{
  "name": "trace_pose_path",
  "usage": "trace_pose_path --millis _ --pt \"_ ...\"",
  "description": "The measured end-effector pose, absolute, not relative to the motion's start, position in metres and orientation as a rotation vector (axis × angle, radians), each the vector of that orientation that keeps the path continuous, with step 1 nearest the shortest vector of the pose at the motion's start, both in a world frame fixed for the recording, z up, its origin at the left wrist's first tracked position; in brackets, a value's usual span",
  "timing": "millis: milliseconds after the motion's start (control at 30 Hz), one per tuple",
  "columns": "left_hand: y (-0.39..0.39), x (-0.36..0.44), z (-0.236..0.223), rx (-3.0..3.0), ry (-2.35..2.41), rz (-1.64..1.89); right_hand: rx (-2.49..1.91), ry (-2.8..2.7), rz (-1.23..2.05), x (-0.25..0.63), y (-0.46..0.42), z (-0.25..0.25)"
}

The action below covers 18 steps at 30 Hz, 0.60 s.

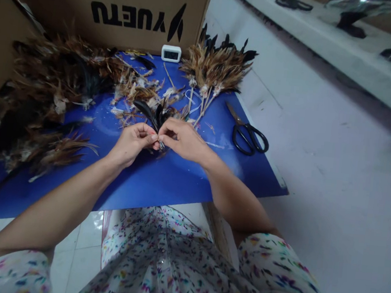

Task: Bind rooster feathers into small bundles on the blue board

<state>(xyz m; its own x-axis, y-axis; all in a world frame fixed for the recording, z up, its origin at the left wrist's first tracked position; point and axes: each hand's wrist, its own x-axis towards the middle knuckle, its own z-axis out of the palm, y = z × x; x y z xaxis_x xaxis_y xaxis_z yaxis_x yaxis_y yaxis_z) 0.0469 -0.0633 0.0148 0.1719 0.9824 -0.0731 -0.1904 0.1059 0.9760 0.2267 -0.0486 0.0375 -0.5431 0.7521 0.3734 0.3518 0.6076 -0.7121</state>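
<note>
Fingers of the left hand [133, 141] and right hand [181, 138] pinch a dark feather bunch [147, 113] over the surface [163, 185], seemingly unfinished. Stemmed bundles [217, 69] behind look done; loose feathers [52, 73] at left appear unworked.

1 head-worn camera looks forward and down, from nearby, at the left hand [135, 141] and right hand [184, 138].
</note>
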Motion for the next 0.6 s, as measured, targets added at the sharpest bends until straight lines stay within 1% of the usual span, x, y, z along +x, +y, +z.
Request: trace_pose_path --millis 167,300,433,600 --pt "-0.0628 0.0465 0.0171 0.995 1.008 1.087 -0.799 -2.268 0.501 0.226 -0.0503 0.0332" --pt "-0.0615 0.047 0.0174 0.955 1.04 1.092 -0.829 -2.375 0.353 0.2251 -0.0516 0.0306" --pt "-0.0602 0.0473 0.0162 0.92 1.059 1.1 -0.849 -2.448 0.316 0.2254 -0.0538 0.0325" --pt "-0.0571 0.0459 0.0137 0.942 1.082 1.107 -0.789 -2.395 0.403 0.2262 -0.05 0.0308"
